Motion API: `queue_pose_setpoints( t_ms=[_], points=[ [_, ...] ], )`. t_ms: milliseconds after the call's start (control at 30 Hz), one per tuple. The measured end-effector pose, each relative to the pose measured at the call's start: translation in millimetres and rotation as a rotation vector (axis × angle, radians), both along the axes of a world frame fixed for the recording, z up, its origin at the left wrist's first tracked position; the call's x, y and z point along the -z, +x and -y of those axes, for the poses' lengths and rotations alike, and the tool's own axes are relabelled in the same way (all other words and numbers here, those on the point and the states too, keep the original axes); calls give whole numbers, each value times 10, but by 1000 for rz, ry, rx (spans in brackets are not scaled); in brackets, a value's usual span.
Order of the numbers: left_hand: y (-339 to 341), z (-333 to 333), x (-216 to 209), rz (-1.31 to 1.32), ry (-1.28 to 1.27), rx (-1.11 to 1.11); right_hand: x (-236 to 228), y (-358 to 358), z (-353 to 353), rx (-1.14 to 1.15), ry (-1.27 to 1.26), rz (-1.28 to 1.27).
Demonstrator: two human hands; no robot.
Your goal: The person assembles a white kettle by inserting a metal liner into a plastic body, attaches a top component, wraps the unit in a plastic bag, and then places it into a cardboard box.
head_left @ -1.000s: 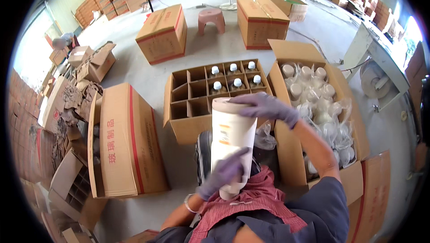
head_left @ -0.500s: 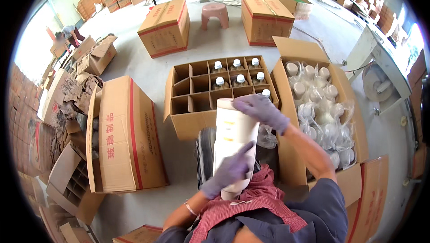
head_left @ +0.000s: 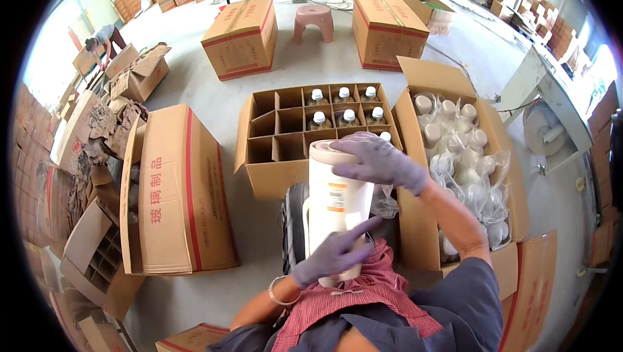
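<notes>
A large white tumbler (head_left: 331, 186) with a beige rim and an orange-and-white label leans upright over my lap, at the near edge of the divided carton. My right hand (head_left: 383, 162), in a grey-purple glove, grips its top, fingers across the rim. Lower down, my left hand (head_left: 334, 258), gloved alike, holds the tumbler's near side with its index finger stretched out to the right. What looks like a handle shows along the tumbler's left side. Its far side is hidden.
The divided carton (head_left: 279, 180) holds several white-capped bottles (head_left: 348, 118). An open carton (head_left: 415, 222) at right holds plastic-wrapped, beige-topped items (head_left: 477, 138). A large carton (head_left: 172, 202) stands left. Farther off are two closed cartons, a pink stool (head_left: 313, 22) and a person (head_left: 104, 43) bending.
The tumbler has turned, so its orange label now faces me more fully and a handle-like part shows at left. My right hand has shifted slightly on the rim.
</notes>
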State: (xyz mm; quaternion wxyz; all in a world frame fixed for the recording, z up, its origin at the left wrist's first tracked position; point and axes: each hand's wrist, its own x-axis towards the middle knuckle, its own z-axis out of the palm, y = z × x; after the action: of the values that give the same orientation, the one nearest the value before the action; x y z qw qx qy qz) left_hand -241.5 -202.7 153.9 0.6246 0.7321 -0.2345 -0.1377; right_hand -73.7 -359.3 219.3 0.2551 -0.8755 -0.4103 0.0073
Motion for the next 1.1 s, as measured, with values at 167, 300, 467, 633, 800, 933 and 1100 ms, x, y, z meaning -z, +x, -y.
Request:
queue_pose_setpoints(
  t_ms=[167, 300, 467, 633, 800, 933, 1100],
  points=[
    [-77, -49, 125, -149, 17, -59, 136, -89, 41, 114, 127, -172],
    [-80, 320, 85, 294, 52, -64, 12, -231, -208, 180, -38, -82],
    [-137, -238, 83, -358, -209, -184, 300, 43, 297, -167, 377, -122],
    [-94, 97, 76, -296, -162, -226, 221, -81, 55, 134, 190, -238],
    [-193, -408, -76, -375, -204, -353, -161, 17, 261, -256, -92, -21],
    [-84, -672, -129, -536, -80, -462, -602, -95, 219, -397, -122, -229],
    [-172, -647, 47, -579, -53, -453, -766, -318, 73, -253, -566, -119]
  ],
)
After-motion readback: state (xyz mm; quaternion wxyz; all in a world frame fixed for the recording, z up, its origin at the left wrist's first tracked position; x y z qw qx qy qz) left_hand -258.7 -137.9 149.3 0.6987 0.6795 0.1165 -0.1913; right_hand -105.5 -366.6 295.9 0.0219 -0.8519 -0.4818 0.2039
